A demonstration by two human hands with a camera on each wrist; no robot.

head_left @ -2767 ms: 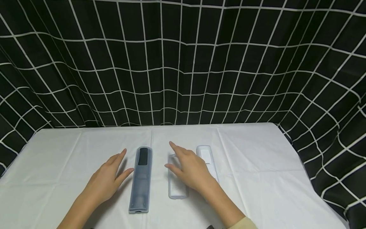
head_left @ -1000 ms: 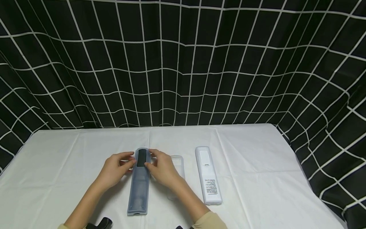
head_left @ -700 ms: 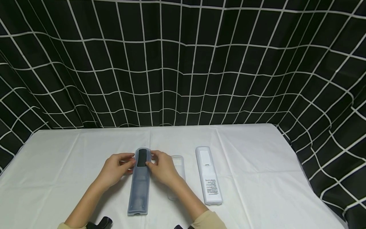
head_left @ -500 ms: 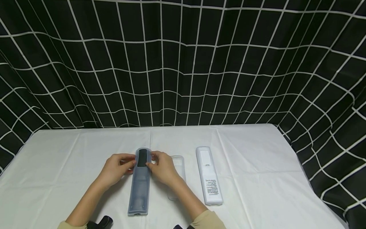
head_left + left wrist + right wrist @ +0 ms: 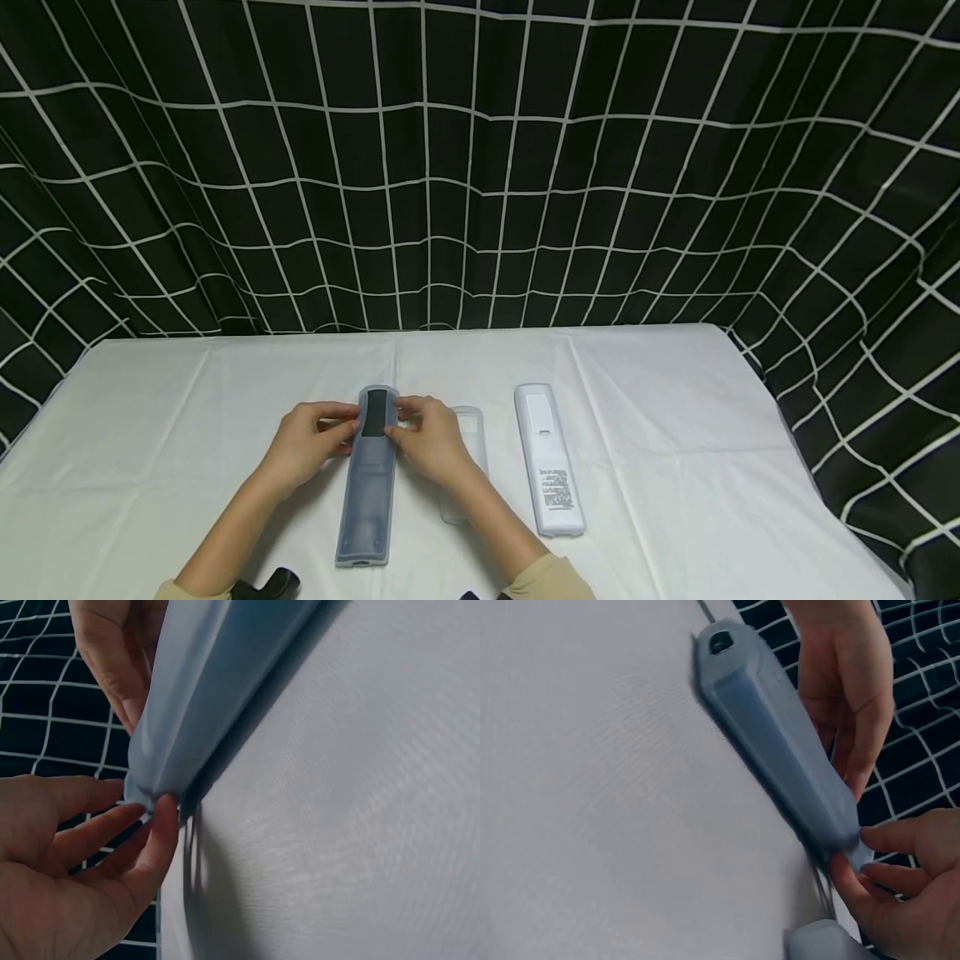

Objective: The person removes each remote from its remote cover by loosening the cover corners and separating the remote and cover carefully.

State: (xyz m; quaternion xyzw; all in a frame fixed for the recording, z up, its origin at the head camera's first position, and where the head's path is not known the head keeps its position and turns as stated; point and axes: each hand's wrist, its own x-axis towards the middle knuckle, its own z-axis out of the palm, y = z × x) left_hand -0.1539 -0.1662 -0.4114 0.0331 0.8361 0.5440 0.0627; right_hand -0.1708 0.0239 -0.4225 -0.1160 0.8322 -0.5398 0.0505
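A long blue-grey translucent remote control cover (image 5: 366,504), with a dark rectangle (image 5: 374,412) near its far end, lies lengthwise on the white cloth. From the left, my left hand (image 5: 298,442) pinches its far end at the edge. My right hand (image 5: 435,440) pinches the opposite edge, thumb beside the dark rectangle. In the left wrist view the left thumb (image 5: 166,814) presses at the tip of the cover (image 5: 202,697). The right wrist view shows a small dark hole (image 5: 721,643) in the cover's near end; right thumb and fingers (image 5: 889,838) meet its far end.
Partly behind the right forearm lies a clear case (image 5: 471,423). Farther right is a white remote control (image 5: 551,467), back side up with printed text. Both rest on the white tablecloth (image 5: 675,500). A black curtain (image 5: 480,217) with white grid lines surrounds the table's back and sides.
Earlier both hands hovered apart, the right one over the clear case. They then came together at the cover's far end and gripped it. Over the last second the hands barely shifted.
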